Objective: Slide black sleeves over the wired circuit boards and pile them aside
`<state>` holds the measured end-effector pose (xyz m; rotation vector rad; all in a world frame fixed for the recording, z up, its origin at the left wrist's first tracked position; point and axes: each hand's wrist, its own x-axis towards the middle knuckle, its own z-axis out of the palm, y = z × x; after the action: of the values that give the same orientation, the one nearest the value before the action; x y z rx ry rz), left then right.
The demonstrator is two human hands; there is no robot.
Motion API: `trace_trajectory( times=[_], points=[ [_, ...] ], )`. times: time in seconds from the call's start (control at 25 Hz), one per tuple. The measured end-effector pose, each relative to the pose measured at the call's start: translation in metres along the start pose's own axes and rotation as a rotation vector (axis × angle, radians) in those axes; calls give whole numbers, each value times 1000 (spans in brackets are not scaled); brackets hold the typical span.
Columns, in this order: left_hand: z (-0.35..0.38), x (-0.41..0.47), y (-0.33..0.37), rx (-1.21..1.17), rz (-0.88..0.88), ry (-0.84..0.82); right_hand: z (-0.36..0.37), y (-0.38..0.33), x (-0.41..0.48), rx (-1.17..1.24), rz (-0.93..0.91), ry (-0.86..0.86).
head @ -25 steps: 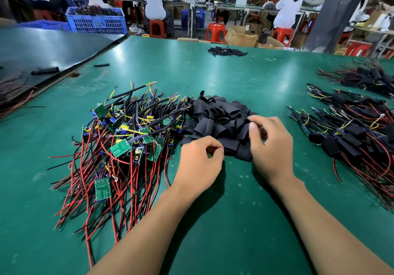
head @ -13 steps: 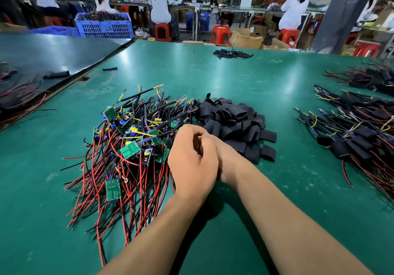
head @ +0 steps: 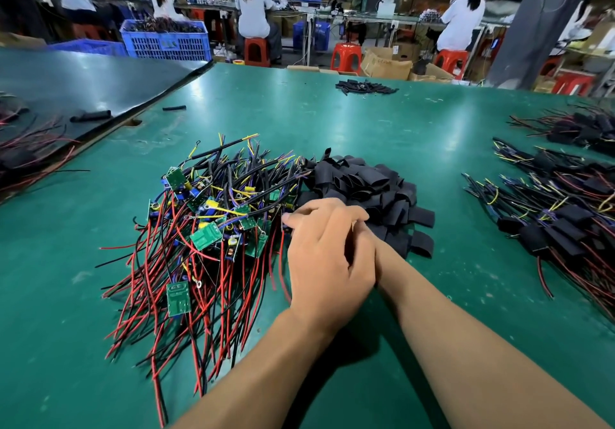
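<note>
A tangle of green circuit boards on red and black wires (head: 206,229) lies left of centre on the green table (head: 366,122). Touching its right side is a heap of loose black sleeves (head: 366,182). My left hand (head: 326,262) lies back-up where the two heaps meet, its bent fingers reaching the edge of the wires. My right hand (head: 379,255) is tucked under it and almost fully hidden, so whatever either hand holds is out of sight. A pile of sleeved boards (head: 559,225) lies at the right.
A second sleeved pile (head: 582,129) lies at the far right, and a small heap of black sleeves (head: 366,86) near the far edge. A dark table (head: 83,85) with wires adjoins on the left. People sit at benches behind, by a blue crate (head: 166,39).
My right hand left the sleeve heap and came in under my left hand. Both hands shifted left to the edge of the wire tangle.
</note>
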<state>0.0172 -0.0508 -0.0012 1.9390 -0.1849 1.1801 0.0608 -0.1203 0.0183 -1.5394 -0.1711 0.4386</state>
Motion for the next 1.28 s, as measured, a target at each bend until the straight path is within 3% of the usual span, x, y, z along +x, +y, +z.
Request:
trace_trajectory(
  times=[0.08, 0.2, 0.32, 0.48, 0.6, 0.76, 0.84, 1.0, 1.16, 1.28],
  points=[
    [-1, -1, 2, -39, -26, -6, 2, -15, 6, -210, -138, -90],
    [-3, 4, 6, -208, -269, 44, 4, -35, 22, -280, -161, 85],
    [-3, 9, -1, -249, -506, 160, -6, -46, 24, 2, -110, 178],
    [-3, 16, -18, -359, -749, 152, -35, -56, 9, 306, -138, -59],
    [-1, 16, -19, -446, -771, 75, -54, -40, -4, 272, -163, -192],
    [-1, 14, -10, -478, -707, -152, -71, -3, -12, -27, -209, -57],
    [-1, 11, -7, -419, -643, -268, -75, 8, -15, -125, -235, -73],
    [-4, 11, -5, -534, -640, -321, -79, 12, -14, 53, -151, -139],
    [-3, 11, -8, -609, -624, -399, -83, 11, -14, 73, -128, -101],
    [-1, 12, -8, -695, -708, -360, -82, 10, -12, 171, -93, -65]
  ],
)
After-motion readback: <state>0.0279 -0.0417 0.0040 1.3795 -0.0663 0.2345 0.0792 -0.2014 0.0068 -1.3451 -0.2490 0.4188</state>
